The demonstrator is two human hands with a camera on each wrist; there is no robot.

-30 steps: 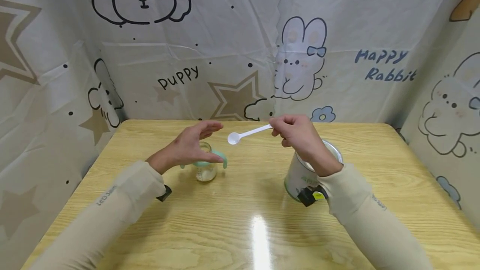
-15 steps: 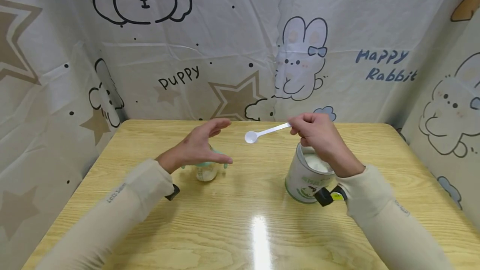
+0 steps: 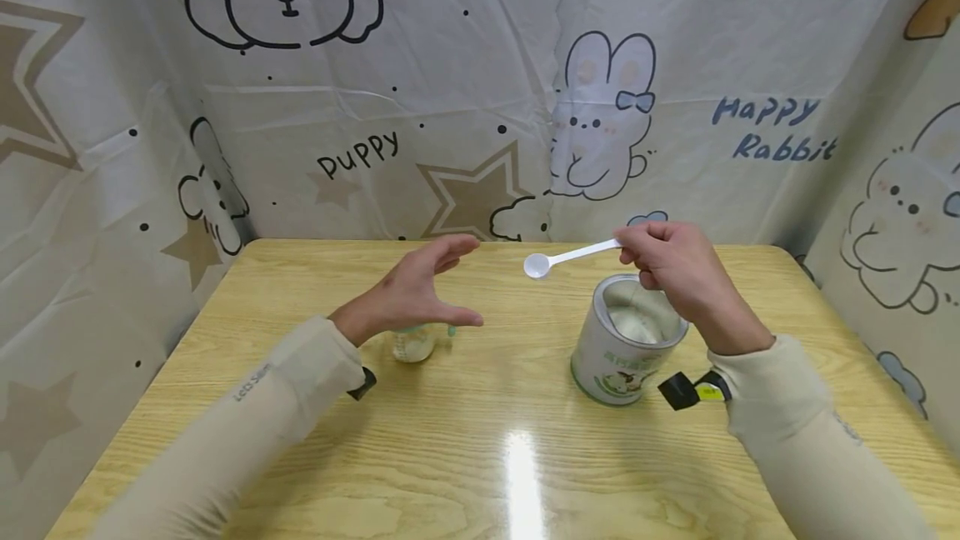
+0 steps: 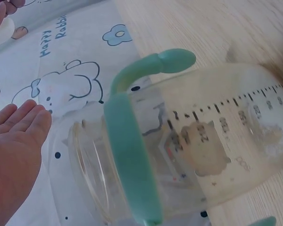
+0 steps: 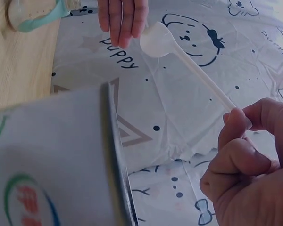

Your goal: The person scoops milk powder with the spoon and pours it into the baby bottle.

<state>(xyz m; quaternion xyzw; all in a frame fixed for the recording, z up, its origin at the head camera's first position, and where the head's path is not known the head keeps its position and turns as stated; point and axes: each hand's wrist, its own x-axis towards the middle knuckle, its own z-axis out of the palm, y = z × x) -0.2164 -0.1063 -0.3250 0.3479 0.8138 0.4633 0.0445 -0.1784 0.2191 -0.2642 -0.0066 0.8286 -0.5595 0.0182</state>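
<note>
Pale wood table (image 3: 420,457), lower frame: left hand (image 3: 412,288), centre-left, released, thumb spread wide; right hand (image 3: 678,269), centre-right, pinching white scoop (image 3: 576,254).

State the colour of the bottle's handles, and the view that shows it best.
The handles on the bottle are mint green, clearest in the left wrist view.

Left hand (image 3: 412,286): fingers (image 3: 450,250) extended, thumb (image 3: 461,317) spread apart
Right hand (image 3: 678,269): fingers curled, pinching against thumb
Forearms (image 3: 240,419): angled inward
</note>
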